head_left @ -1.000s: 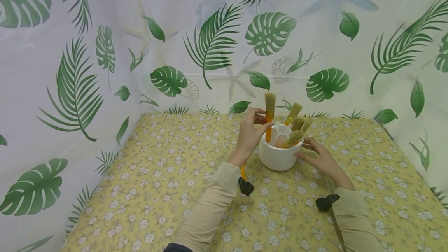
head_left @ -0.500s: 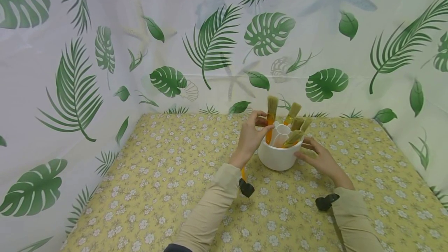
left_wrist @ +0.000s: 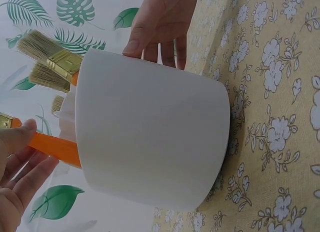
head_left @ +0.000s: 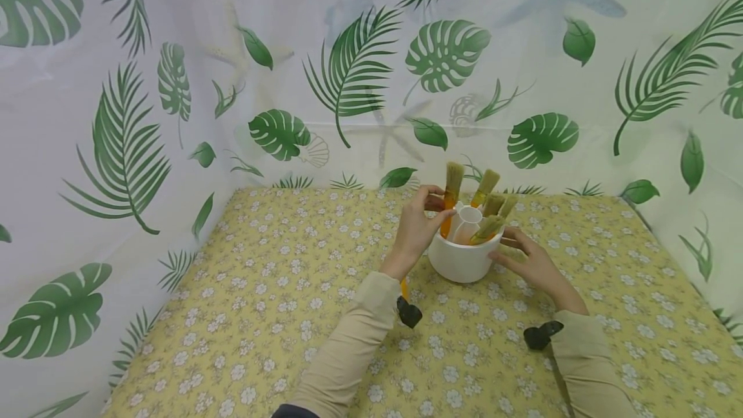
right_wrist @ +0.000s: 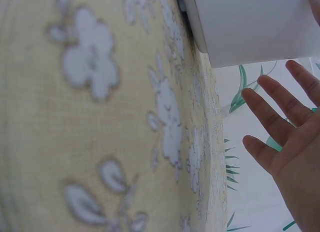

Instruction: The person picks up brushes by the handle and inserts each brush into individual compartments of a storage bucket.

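Note:
In the head view a white round container [head_left: 460,260] stands upright on the table. My left hand [head_left: 413,228] pinches the orange handle of a paintbrush [head_left: 454,179] between thumb and fingers. That handle's lower end is inside the container at its left side, bristles up; the left wrist view shows the orange handle [left_wrist: 56,148] passing behind the rim. Several other paintbrushes [head_left: 485,187] lean in the container, bristles up. My right hand [head_left: 533,265] steadies the container's right side, thumb in front. Its fingers [right_wrist: 272,116] look spread and fairly straight in the right wrist view.
A yellow flowered cloth [head_left: 244,315] covers the table. White leaf-print curtains [head_left: 360,82] hang behind and at the sides. A white round opening [head_left: 470,215] rises in the container's middle. An orange strip [head_left: 404,288] shows beside my left cuff, partly hidden.
My left hand has moved slightly down and right, lowering the paintbrush further into the container. The right hand and the container have stayed in place.

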Demonstrator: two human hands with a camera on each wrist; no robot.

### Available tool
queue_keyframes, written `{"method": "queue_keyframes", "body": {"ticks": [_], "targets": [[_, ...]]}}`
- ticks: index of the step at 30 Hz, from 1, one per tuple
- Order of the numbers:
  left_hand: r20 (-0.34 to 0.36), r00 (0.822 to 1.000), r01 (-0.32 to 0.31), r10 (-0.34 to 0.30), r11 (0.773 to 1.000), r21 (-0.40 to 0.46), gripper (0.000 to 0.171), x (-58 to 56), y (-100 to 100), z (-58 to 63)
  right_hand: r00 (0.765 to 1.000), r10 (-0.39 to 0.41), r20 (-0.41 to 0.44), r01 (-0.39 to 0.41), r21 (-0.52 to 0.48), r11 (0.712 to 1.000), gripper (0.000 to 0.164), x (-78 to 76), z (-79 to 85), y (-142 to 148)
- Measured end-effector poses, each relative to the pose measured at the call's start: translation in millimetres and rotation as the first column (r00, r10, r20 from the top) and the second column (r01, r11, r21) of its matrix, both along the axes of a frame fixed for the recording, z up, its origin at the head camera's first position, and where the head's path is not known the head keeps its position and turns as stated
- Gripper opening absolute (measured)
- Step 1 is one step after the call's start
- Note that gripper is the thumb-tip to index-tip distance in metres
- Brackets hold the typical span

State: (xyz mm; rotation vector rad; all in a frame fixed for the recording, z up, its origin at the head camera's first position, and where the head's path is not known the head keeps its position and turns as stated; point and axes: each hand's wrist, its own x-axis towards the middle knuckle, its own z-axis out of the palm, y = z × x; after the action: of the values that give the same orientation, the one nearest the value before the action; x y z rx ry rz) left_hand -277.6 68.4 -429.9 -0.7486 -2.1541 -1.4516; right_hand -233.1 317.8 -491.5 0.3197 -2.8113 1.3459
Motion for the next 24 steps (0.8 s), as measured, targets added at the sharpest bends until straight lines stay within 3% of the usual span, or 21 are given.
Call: {"method": "queue_keyframes", "body": {"ticks": [7,18,24], "targets": [[-0.022,1.000,0.013,-0.013,1.000,-0.006,0.032,-0.2,0,-2.0,1.000,0.005,0.002,-0.005,0.010,1.000,0.077,-0.2,-0.8,1],[0.059,0.998,0.024,-0.026,0.999,0.035,0.029,2.2,-5,-4.7,0.999,0.010,0.041,-0.008,-0.027,1.000,0.083,-0.9,2.3,0],[0.058,0.998,0.025,-0.027,0.999,0.038,0.028,1.6,-11,-9.8,1.000,0.016,0.020,-0.016,-0.040,0.999,0.086,-1.6,1.1,-1]]}}
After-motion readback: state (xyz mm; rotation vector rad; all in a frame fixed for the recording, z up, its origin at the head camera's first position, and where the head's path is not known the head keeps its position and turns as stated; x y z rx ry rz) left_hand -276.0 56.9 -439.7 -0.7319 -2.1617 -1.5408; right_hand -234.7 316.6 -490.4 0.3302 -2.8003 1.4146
